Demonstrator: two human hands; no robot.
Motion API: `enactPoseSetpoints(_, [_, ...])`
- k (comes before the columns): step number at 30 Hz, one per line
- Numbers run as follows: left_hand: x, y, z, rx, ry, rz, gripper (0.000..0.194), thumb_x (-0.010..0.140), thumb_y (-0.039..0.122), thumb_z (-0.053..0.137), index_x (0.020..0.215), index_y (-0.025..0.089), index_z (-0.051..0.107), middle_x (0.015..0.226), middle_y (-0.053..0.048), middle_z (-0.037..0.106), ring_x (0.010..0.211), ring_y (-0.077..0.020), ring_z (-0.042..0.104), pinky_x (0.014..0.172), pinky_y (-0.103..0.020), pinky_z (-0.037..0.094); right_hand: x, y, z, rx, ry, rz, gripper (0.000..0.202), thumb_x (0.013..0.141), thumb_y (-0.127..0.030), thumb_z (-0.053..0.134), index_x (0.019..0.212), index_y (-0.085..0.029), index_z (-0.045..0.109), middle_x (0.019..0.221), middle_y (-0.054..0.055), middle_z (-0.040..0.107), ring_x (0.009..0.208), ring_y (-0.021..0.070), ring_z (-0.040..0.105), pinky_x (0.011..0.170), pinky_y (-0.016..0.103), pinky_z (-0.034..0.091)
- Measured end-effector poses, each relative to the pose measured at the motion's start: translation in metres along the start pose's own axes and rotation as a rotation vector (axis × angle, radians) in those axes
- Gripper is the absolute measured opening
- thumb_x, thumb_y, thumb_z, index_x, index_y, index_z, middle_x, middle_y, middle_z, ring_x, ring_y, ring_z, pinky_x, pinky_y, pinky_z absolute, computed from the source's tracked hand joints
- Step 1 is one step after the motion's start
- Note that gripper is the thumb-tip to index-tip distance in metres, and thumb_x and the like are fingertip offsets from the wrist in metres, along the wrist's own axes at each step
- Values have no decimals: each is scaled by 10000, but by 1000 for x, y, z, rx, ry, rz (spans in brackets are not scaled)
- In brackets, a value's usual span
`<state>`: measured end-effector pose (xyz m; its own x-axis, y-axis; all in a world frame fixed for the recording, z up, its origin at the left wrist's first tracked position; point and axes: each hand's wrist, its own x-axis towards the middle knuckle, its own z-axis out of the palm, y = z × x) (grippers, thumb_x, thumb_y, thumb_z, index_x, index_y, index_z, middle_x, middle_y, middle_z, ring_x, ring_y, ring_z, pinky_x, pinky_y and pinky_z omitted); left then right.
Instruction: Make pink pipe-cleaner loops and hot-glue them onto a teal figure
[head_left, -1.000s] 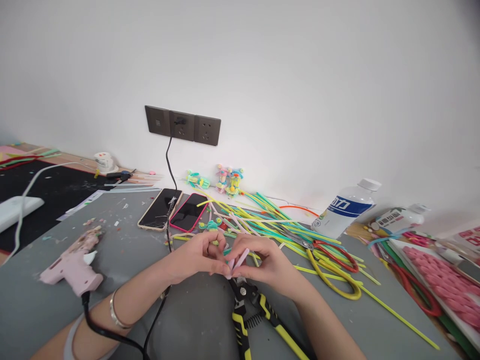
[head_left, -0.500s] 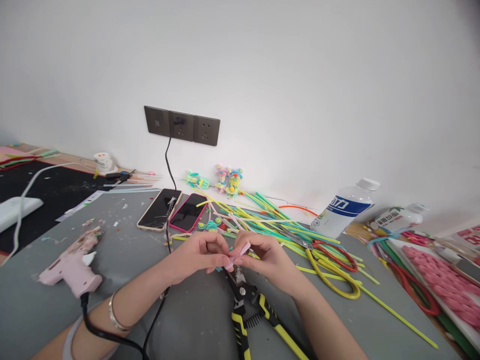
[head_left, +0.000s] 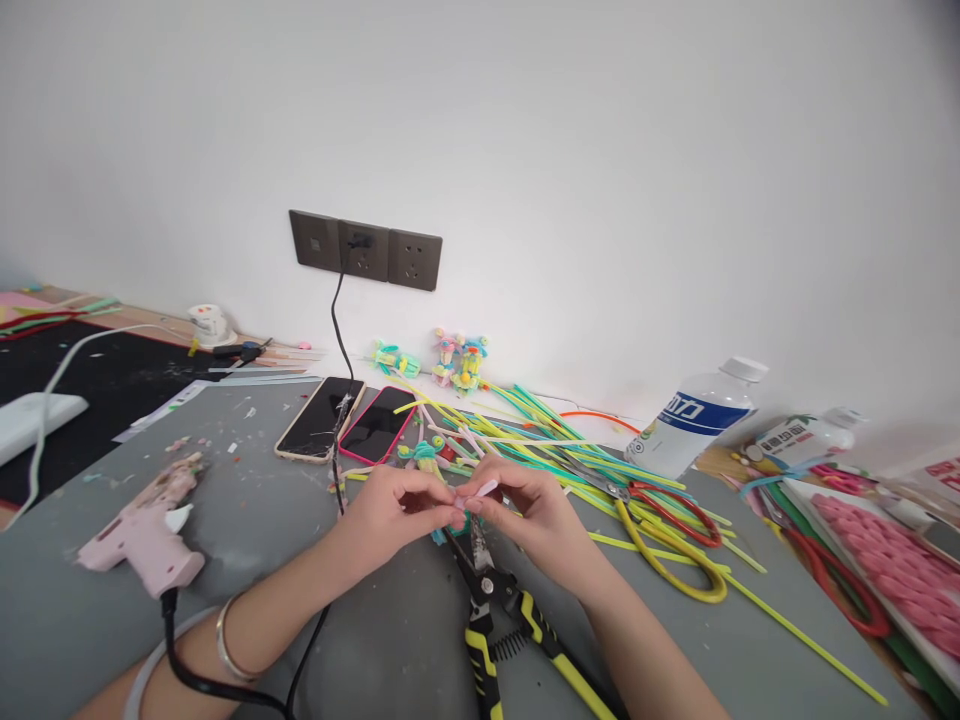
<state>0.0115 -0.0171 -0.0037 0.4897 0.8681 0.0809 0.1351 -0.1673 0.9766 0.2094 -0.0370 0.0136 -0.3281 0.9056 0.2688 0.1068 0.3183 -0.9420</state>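
Between the fingertips of my two hands is a short pale-pink pipe cleaner point(head_left: 487, 488), mostly covered by the fingers. My left hand point(head_left: 409, 505) pinches its left end. The thumb and forefinger of my right hand point(head_left: 521, 505) close on it from the other side, and a pale tip sticks out above them. Just below the fingers lie black-and-yellow wire pliers point(head_left: 487, 585), jaws pointing up at the hands, handles spread. A teal and yellow pipe-cleaner figure point(head_left: 424, 455) lies behind my left hand, and some teal material shows under the fingers.
Behind my hands spread loose yellow and green pipe cleaners point(head_left: 540, 430), with scissors point(head_left: 667, 535) on them. A pink glue gun point(head_left: 150, 540) lies left, its cord near my left arm. Two phones point(head_left: 319, 420), finished figures point(head_left: 461, 360) and a bottle point(head_left: 690, 415) stand or lie farther back.
My fingertips have drawn closer together around the pink pipe cleaner, so less of it shows. The teal and yellow figure behind my left hand is more exposed. The view has shifted slightly.
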Motion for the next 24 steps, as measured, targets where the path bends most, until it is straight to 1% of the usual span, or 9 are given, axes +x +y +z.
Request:
enactPoseSetpoints(3, [-2, 2, 0, 93, 18, 43, 156, 817, 244, 685, 715, 161, 768, 663, -14, 720, 569, -114, 542, 554, -217, 373, 1, 2, 0, 5, 11, 11, 202, 887, -347, 714, 740, -211, 685, 781, 26, 703, 708, 165, 536, 720, 321, 404])
enactPoseSetpoints(6, [-3, 3, -1, 105, -3, 46, 183, 843, 241, 652, 722, 161, 762, 696, -17, 735, 588, -115, 562, 561, -211, 375, 1, 3, 0, 19, 10, 16, 202, 876, -351, 727, 732, -213, 693, 779, 24, 708, 705, 164, 534, 724, 322, 405])
enactPoseSetpoints(10, [-3, 5, 0, 125, -17, 35, 198, 855, 256, 646, 718, 154, 748, 689, -23, 723, 588, -111, 551, 557, -212, 365, 1, 3, 0, 38, 7, 17, 212, 866, -374, 737, 732, -212, 710, 771, 27, 702, 705, 165, 529, 705, 316, 403])
enactPoseSetpoints(12, [-2, 6, -1, 65, -51, 16, 219, 864, 284, 648, 710, 150, 731, 691, -29, 714, 593, -108, 540, 562, -212, 370, 1, 3, -1, 47, -5, 27, 229, 874, -383, 725, 729, -207, 711, 771, 31, 694, 718, 168, 525, 702, 312, 405])
enactPoseSetpoints(14, [-1, 6, -2, -38, -112, -30, 246, 871, 329, 655, 717, 146, 711, 696, -35, 707, 563, -95, 499, 536, -211, 359, 1, 2, -1, 69, -20, 42, 254, 891, -401, 701, 737, -201, 711, 777, 39, 678, 737, 173, 530, 699, 307, 415])
enactPoseSetpoints(18, [0, 5, -4, -222, -220, -104, 298, 869, 421, 674, 796, 133, 707, 717, -55, 704, 498, -73, 423, 468, -212, 310, 1, 0, 0, 161, -45, 71, 266, 903, -424, 680, 775, -192, 707, 781, 38, 640, 749, 171, 561, 684, 290, 444])
enactPoseSetpoints(21, [-1, 3, -5, -273, -242, -103, 321, 870, 444, 679, 840, 127, 722, 730, -72, 708, 504, -76, 442, 470, -218, 326, 0, -3, 1, 203, -58, 88, 252, 892, -417, 696, 786, -188, 696, 778, 33, 635, 727, 161, 568, 683, 286, 455])
enactPoseSetpoints(24, [-1, 4, -4, -269, -222, -100, 335, 870, 453, 681, 796, 127, 709, 706, -65, 698, 490, -74, 449, 464, -217, 344, 1, -5, 0, 216, -70, 99, 257, 902, -416, 683, 795, -183, 692, 776, 33, 633, 716, 157, 572, 681, 288, 458])
